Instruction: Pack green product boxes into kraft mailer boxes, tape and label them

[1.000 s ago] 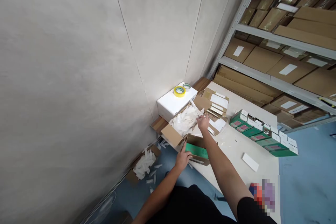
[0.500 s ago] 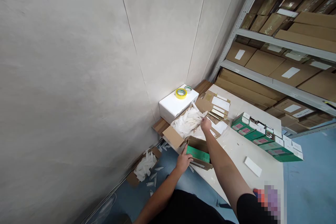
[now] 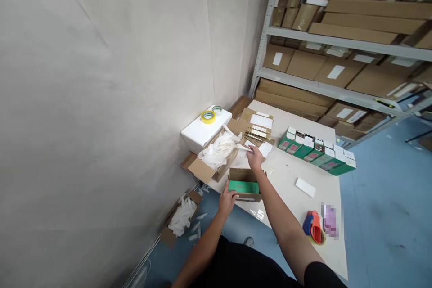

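Observation:
My left hand (image 3: 227, 199) grips the near left side of a small open cardboard box (image 3: 248, 198), its fingers at the rim. Inside that box lies a green box (image 3: 241, 186). My right hand (image 3: 254, 158) is closed on the end of a white plastic packing strip (image 3: 243, 147), just above and behind the small box. The strip reaches toward a larger open carton (image 3: 202, 169) heaped with crumpled white packing strips (image 3: 219, 149). Whether the strip is free of the heap I cannot tell.
Behind the carton, a white box (image 3: 195, 132) bears a yellow tape roll (image 3: 208, 117). Flattened cardboard (image 3: 259, 121), a row of green-and-white boxes (image 3: 315, 152), a white slab (image 3: 305, 187) and an orange-and-blue tape dispenser (image 3: 315, 227) are on the table. Another strip-filled carton (image 3: 184, 216) stands on the floor.
The view has swung to the right, bringing the tape dispenser into sight. My right hand has drawn slightly away from the heap with the strip. My left hand stays on the small box.

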Available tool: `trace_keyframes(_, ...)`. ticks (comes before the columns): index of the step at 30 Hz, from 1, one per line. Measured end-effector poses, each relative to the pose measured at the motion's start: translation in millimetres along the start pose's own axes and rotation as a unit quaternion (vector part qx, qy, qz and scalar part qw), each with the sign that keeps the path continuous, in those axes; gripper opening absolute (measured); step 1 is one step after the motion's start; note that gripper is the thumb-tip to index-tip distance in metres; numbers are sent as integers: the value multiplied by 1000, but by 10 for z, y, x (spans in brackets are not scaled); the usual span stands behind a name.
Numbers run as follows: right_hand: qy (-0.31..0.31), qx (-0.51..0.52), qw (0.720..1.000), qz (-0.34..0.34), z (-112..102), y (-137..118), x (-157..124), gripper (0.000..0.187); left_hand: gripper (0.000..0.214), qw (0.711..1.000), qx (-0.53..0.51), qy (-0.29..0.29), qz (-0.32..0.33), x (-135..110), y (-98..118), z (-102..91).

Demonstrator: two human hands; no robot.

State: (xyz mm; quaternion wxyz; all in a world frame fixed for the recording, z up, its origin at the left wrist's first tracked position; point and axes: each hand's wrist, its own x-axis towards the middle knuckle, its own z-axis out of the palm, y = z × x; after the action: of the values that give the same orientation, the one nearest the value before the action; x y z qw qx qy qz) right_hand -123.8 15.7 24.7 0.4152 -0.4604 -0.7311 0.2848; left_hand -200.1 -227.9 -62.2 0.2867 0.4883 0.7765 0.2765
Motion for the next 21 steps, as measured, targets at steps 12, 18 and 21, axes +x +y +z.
trace_keyframes(12, 79, -9, 996, 51, -1345, 696, -1116, 14, 14, 992, 55, -34, 104, 119, 738, 617)
trace_keyframes(18, 44, -115, 984, 126, -1699, 1173, -1781, 24, 13, 985, 30, -83, 148, 331, 929, 1208)
trace_keyframes(21, -20, -156, 970, 184, -1849, 1371, -2018, 53, 11, 979, 22, -126, 160, 428, 950, 1456)
